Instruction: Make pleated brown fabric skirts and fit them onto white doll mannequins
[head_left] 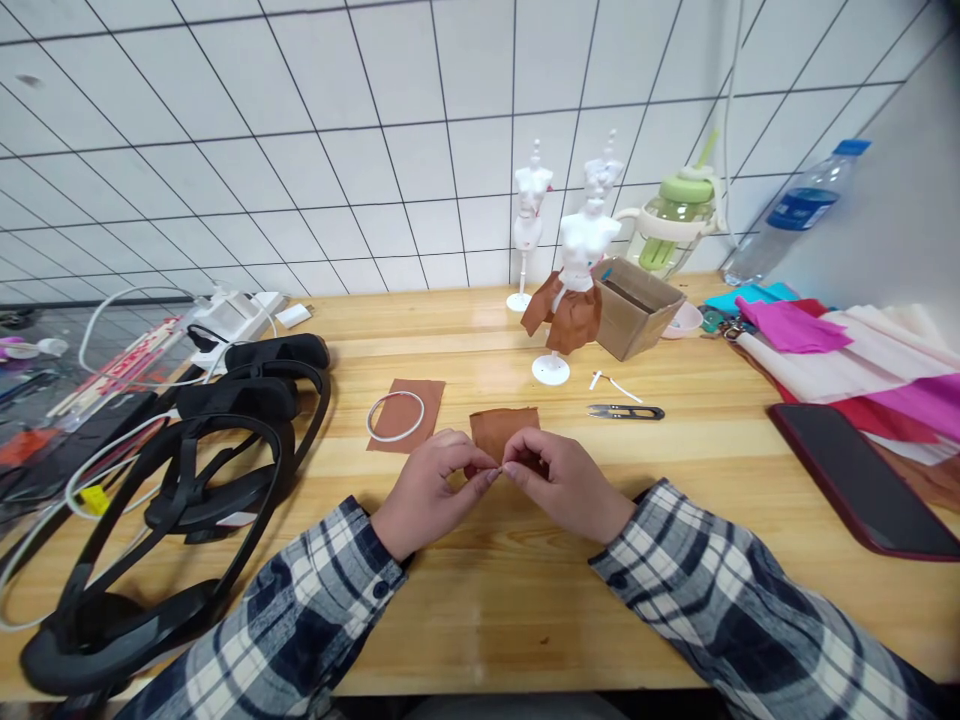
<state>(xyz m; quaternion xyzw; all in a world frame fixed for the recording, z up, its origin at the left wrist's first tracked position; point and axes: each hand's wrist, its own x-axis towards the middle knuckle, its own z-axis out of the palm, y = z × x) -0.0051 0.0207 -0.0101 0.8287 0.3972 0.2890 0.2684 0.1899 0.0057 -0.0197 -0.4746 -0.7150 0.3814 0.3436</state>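
My left hand [431, 487] and my right hand [564, 480] meet at the fingertips over the wooden table [480, 600]. Both pinch the near edge of a small brown cloth piece [504, 430] that lies just behind them. A second brown cloth piece [409, 400] lies to the left with a white ring [395, 416] on it. Black thread snips [626, 412] rest to the right. A white mini mannequin [574, 290] wearing a brown skirt stands behind, with another bare mannequin [529, 225] beyond it.
Black headsets with cables [202, 470] fill the left side. A cardboard box [637, 305], a green-lidded jug [679, 225] and a water bottle [799, 210] stand at the back right. Folded coloured fabrics [862, 350] and a dark phone [855, 480] lie at right.
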